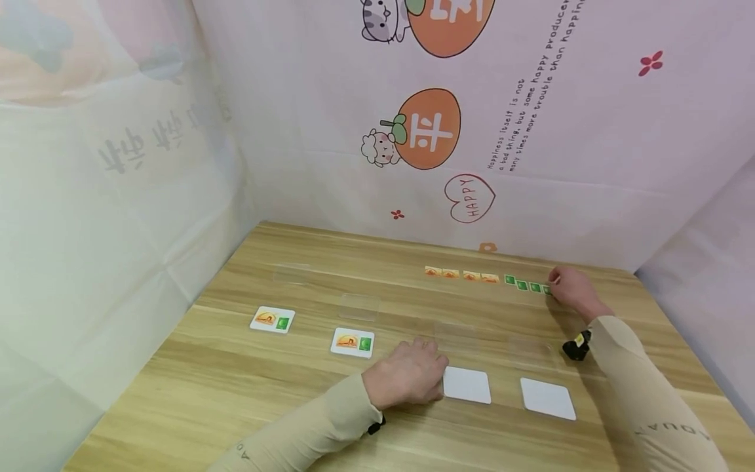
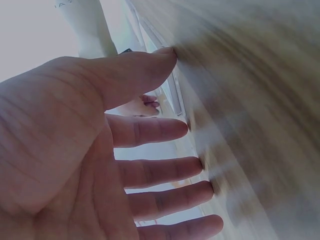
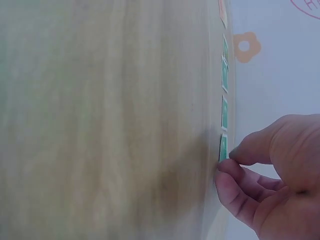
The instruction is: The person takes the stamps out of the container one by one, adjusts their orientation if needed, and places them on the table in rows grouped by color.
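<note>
My left hand [image 1: 407, 373] rests on the table just left of a blank white card [image 1: 467, 385]. In the left wrist view its fingers [image 2: 155, 172] are spread and fairly straight, with tips on the wood by the card's edge. At the back right, my right hand [image 1: 573, 288] pinches the near end of the last small green sticker [image 3: 223, 147] between thumb and curled index finger. Several green stickers [image 1: 522, 286] lie in a row there, with several orange picture stickers [image 1: 451, 274] to their left.
A second blank white card [image 1: 547, 398] lies at the right. Two cards, a left one [image 1: 272, 320] and a middle one [image 1: 352, 342], each carry an orange and a green picture. Several clear rectangular sheets [image 1: 360, 307] lie behind the cards. A printed cloth [image 1: 330, 131] hangs behind the table.
</note>
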Available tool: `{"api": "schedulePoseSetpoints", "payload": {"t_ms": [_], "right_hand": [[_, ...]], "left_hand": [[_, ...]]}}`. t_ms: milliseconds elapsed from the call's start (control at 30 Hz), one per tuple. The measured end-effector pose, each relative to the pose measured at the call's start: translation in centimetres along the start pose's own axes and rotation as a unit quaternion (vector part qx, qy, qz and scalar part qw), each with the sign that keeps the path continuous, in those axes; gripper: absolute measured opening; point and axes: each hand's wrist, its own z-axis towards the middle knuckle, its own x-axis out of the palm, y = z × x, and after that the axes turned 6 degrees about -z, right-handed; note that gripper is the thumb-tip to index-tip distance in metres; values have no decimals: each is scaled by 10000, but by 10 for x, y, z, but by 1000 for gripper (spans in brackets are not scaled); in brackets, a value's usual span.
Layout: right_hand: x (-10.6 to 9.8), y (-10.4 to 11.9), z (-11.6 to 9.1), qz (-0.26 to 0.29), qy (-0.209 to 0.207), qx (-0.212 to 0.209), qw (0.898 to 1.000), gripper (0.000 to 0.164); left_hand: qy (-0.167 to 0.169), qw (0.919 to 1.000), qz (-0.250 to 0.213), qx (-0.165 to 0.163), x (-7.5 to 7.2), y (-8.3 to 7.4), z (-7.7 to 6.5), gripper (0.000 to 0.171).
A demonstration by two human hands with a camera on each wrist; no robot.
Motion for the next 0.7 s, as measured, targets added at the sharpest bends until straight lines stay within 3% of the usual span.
{"api": "schedulePoseSetpoints", "payload": {"t_ms": [400, 700], "right_hand": [[-7, 0, -11, 13, -29, 16, 10000, 26], [-12, 18, -20, -87, -240, -277, 9993, 26]], "left_hand": [[-1, 9999, -100, 30, -2, 1, -4, 31], [221, 9995, -174, -120, -8, 5, -5, 41]]}}
